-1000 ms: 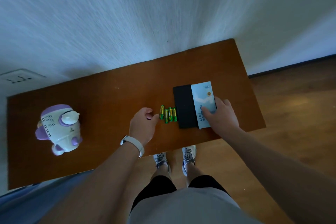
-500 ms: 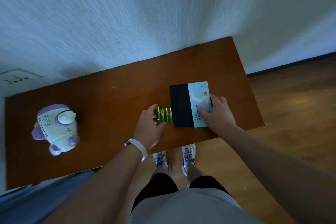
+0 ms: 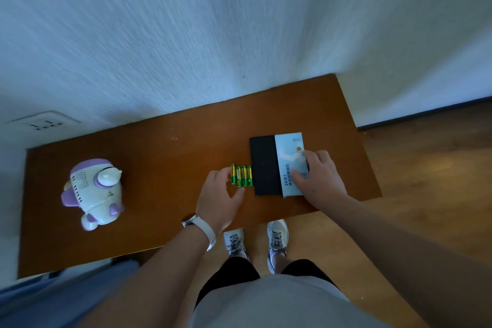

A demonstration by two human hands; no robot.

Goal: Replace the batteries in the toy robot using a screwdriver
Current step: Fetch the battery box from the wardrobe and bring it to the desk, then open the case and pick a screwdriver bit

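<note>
**Batteries and toy robot on the counter (image 3: pixel 173 146)**

Four green batteries (image 3: pixel 241 176) lie side by side between the hands. The left hand (image 3: pixel 219 194), fingers curved, touches the outermost; whether it grips cannot be told. The right hand (image 3: pixel 318 176) presses flat on a pale-blue sleeve (image 3: pixel 288 157) beside a black case (image 3: pixel 265 165). The white-and-purple toy robot (image 3: pixel 93 192) lies well left of the left hand.

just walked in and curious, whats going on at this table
A person stands at a brown table, apparently setting up a battery swap. Their left hand touches the leftmost of four green batteries lined up beside a black case. Their right hand presses on the pale blue sleeve lying partly over that case. The toy robot lies at the table's left end, untouched. No screwdriver is visible.
</note>
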